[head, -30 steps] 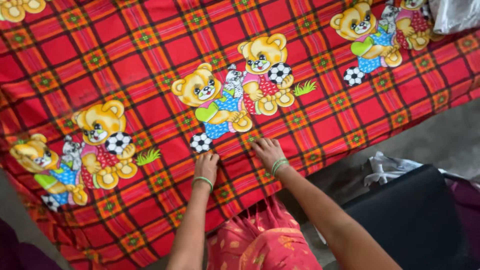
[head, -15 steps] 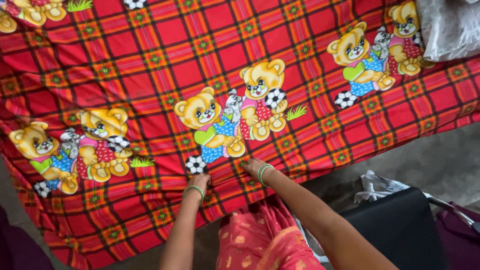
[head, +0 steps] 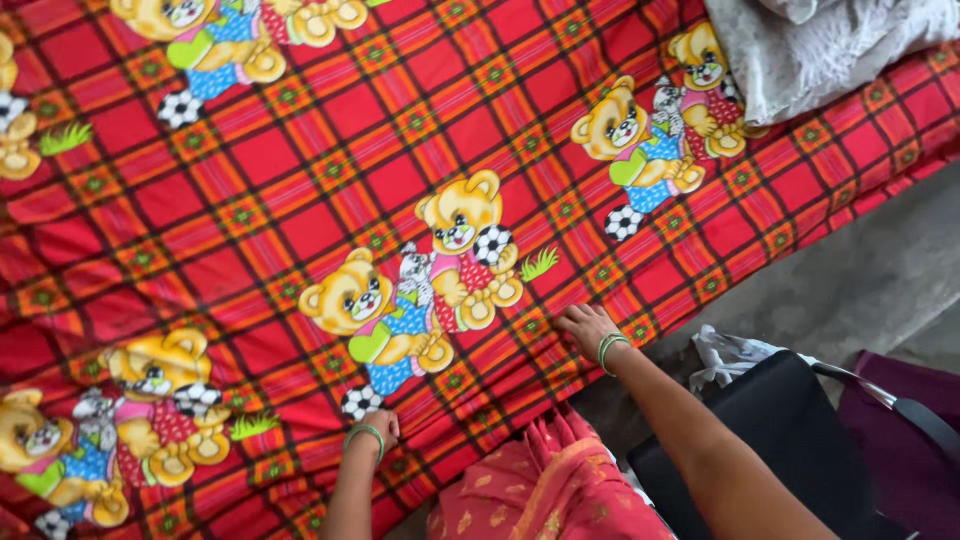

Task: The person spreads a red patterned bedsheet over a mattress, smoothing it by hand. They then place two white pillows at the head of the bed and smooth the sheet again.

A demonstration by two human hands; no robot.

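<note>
A red checked bedsheet (head: 300, 180) printed with yellow teddy bears and footballs covers a bed and fills most of the view. My left hand (head: 383, 424), with a green bangle at the wrist, rests curled on the sheet at its near edge, below a printed football. My right hand (head: 585, 327), also with green bangles, lies flat on the sheet near the edge, fingers pointing left, to the right of the middle bear print. Neither hand visibly grips anything. My orange patterned clothing (head: 545, 495) shows between my arms.
A grey-white crumpled cloth (head: 820, 50) lies on the bed at the top right. Beside the bed are a grey floor (head: 860, 280), a black bag or seat (head: 790, 440), a white crumpled cloth (head: 730, 355) and a dark purple thing (head: 915, 430).
My hands have spread apart along the sheet's near edge: the right hand slid to the right, the left hand stayed low near the edge. The view has shifted toward the bed's right end.
</note>
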